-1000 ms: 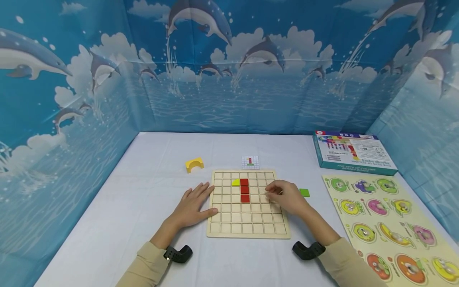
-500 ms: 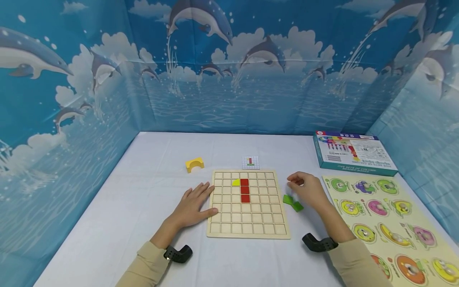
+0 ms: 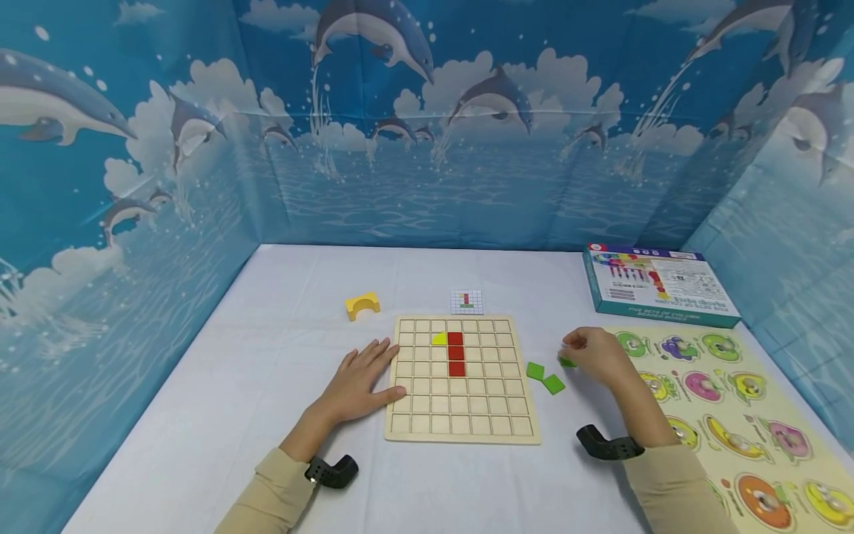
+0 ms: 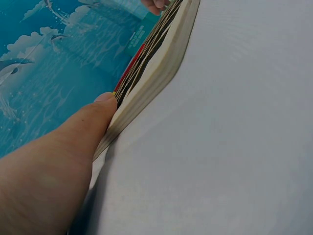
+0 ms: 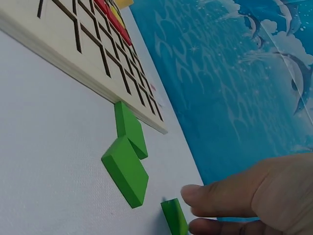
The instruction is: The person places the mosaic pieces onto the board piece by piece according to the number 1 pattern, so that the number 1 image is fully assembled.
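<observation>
My left hand (image 3: 359,384) lies with fingers spread on the left edge of the wooden grid board (image 3: 470,405). In the left wrist view, the thumb (image 4: 83,122) rests along the board's side. On the board sit a column of red square tiles (image 3: 456,354) and one yellow rounded tile (image 3: 439,339). To the right of the board, my right hand (image 3: 598,358) pinches at a green square tile (image 5: 174,217), partly covered by the hand in the head view. Two more green tiles, one near the board (image 5: 129,128) and one corner to corner with it (image 5: 126,172), lie on the table.
A small pattern card (image 3: 466,302) lies beyond the board. A yellow arch block (image 3: 362,305) stands to its left. At the right are a boxed set (image 3: 660,285) and a fruit picture board (image 3: 727,423). A dolphin-print curtain (image 3: 427,193) surrounds the table.
My right hand has moved from over the board's right edge outward to the right, down to the farthest green tile. Two green tiles it hid came into view. The left hand stayed still.
</observation>
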Available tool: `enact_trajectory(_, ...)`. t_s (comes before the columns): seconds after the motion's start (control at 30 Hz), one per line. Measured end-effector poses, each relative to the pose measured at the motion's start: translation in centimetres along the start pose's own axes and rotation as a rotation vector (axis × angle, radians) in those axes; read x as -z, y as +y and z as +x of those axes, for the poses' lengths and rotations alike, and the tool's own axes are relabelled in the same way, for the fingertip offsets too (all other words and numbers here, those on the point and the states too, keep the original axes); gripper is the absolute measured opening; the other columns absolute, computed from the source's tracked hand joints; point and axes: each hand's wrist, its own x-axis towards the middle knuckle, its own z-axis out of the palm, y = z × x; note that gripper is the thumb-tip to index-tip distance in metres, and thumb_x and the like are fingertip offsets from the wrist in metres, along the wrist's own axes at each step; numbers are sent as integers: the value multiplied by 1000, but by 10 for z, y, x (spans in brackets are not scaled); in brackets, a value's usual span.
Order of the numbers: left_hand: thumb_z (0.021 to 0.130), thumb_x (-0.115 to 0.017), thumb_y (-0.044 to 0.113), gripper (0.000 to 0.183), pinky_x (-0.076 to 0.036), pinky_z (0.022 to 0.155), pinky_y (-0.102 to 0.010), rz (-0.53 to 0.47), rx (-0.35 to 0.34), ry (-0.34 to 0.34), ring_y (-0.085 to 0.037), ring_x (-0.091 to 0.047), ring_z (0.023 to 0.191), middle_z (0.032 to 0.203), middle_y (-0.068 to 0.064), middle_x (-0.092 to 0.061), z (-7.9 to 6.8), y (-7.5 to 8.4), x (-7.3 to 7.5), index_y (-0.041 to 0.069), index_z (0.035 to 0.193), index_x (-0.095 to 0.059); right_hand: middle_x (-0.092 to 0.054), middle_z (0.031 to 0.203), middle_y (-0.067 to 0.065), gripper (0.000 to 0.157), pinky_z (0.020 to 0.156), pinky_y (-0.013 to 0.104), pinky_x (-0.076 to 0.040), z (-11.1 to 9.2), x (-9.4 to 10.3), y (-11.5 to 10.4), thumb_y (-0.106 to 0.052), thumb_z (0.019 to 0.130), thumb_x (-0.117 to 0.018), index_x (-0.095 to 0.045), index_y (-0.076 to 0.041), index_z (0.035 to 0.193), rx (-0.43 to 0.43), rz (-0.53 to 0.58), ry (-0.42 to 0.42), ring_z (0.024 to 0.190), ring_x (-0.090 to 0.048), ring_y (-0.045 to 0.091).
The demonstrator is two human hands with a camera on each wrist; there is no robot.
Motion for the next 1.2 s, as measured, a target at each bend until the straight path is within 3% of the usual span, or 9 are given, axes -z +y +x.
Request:
enact_trajectory(0.37, 91, -54, 60, 81, -9, 116, -53, 5, -2, 3, -26, -15, 148, 160, -7, -24, 1, -2, -2, 15, 155, -30, -61, 99, 19, 27, 73, 41, -50, 0, 3, 4, -10, 85, -74, -66, 5, 106, 1, -35, -56, 87, -54, 30)
enact_trajectory(1.0, 91, -53, 61, 82, -9, 116, -52, 1, 8, -4, -25, -14, 148, 160, -7, -22, 1, -2, -2, 15, 155, -29, -55, 81, 11, 21, 64, 35, -43, -2, 1, 1, -8, 82, -76, -59, 0, 91, 30, -67, -33, 78, -50, 26)
enact_trajectory(1.2, 92, -54, 60, 81, -8, 116, -53, -7, 6, -4, -26, -15, 148, 160, -7, -23, 1, -1, -1, 15, 155, -30, -54, 77, 9, 16, 60, 33, -42, -4, 3, -2, -9, 86, -72, -57, -2, 88, 60, -60, -83, 71, -50, 22)
